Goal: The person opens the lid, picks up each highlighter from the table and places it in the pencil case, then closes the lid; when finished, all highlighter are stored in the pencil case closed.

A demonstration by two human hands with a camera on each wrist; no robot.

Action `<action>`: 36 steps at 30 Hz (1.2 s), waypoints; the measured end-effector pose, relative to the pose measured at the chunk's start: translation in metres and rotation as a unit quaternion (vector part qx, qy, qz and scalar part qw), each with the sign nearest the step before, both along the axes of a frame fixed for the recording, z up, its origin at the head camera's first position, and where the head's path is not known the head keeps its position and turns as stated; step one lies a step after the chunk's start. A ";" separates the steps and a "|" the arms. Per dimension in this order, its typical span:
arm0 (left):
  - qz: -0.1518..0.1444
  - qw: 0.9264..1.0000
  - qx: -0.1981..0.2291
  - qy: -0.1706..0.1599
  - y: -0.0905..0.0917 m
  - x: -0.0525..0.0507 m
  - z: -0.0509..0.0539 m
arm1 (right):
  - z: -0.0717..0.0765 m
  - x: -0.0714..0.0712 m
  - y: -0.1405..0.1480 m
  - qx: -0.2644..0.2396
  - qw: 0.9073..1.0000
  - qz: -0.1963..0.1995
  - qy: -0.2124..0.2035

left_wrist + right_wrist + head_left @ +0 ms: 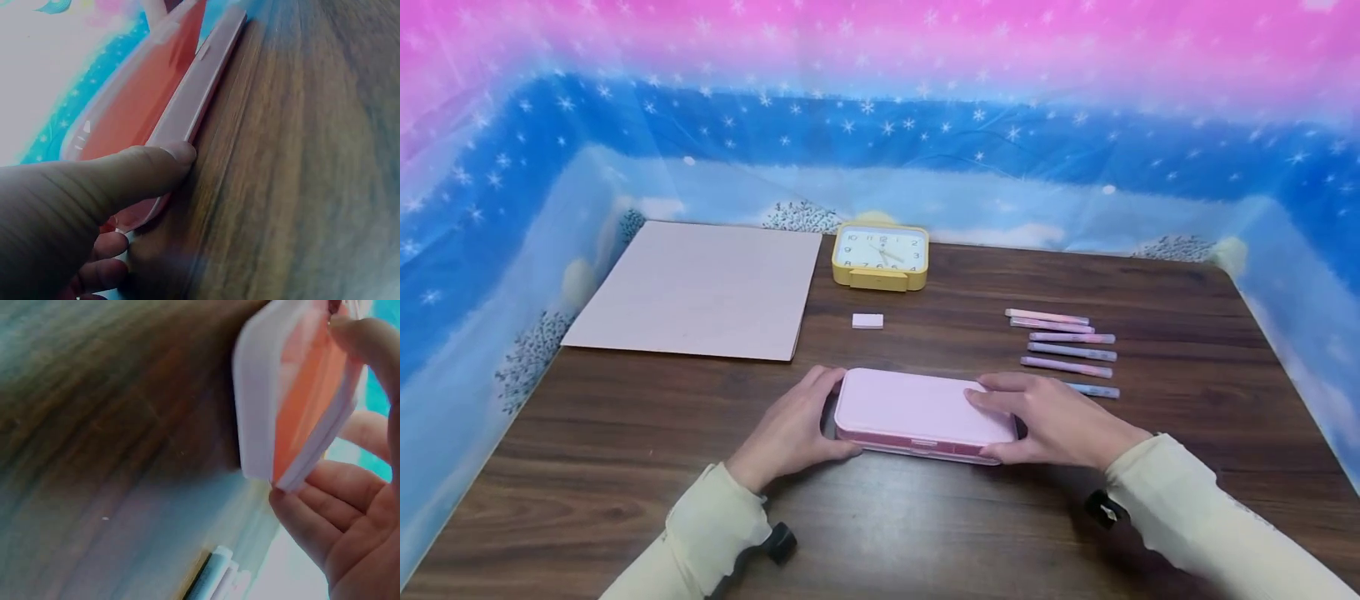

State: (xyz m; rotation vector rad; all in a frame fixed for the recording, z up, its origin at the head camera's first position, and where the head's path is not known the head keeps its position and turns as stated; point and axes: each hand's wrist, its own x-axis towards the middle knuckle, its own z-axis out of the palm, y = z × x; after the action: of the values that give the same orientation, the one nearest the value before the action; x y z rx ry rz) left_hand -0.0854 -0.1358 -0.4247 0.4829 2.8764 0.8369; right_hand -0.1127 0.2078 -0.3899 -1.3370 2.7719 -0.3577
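Note:
A pink pencil case (921, 404) lies on the table between both hands, its lid slightly raised along the front. In the left wrist view, a reddish inside (134, 103) shows between lid and base. My left hand (793, 429) holds the left end, with the thumb (147, 169) on the base's front edge and fingers round the back. My right hand (1052, 417) grips the lid's right end between thumb and fingers; the right wrist view shows the thumb on its front edge. The case's contents are hidden.
Several pastel pens (1067, 352) lie in a loose column at the right. A small pale eraser (868, 322) sits behind the case, with a yellow clock (880, 257) farther back. A flat pale board (700, 287) covers the back left. Patterned cloth (887, 125) surrounds the table.

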 end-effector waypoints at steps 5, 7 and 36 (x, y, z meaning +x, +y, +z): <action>0.002 1.000 0.006 -0.007 0.000 0.004 -0.002 | 0.000 -0.005 0.007 -0.101 0.992 -0.044 -0.067; -0.002 1.000 0.009 -0.005 0.000 0.004 -0.002 | 0.001 -0.005 0.011 -0.142 0.983 -0.072 -0.087; 0.035 0.994 0.096 -0.042 0.013 0.010 0.019 | 0.007 -0.047 0.028 -0.372 0.836 -0.239 -0.325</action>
State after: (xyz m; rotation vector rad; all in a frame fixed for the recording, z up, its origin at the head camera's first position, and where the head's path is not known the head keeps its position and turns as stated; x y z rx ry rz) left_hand -0.0754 -0.1232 -0.4055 0.3559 2.7643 1.1245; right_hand -0.1598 0.2355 -0.3825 -0.3431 2.3400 -1.6787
